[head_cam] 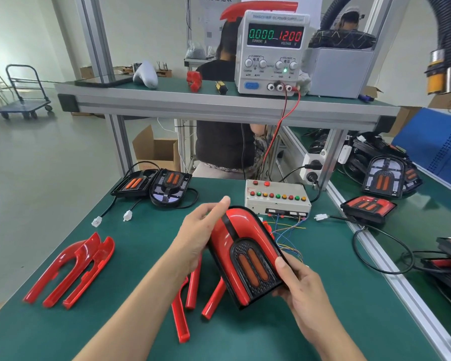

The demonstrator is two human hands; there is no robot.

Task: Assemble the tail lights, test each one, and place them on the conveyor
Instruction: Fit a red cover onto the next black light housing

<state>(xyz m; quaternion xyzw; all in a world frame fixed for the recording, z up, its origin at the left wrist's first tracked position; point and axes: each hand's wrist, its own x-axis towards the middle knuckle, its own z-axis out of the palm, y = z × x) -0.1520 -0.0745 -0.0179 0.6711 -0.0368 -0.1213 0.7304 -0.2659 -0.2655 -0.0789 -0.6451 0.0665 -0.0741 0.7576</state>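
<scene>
Above the green bench, left hand (202,231) and right hand (301,281) both grip the tail light (245,254), lens up, seemingly pressing its red cover home.

Two hands (248,254), one assembled tail light (245,254).
</scene>
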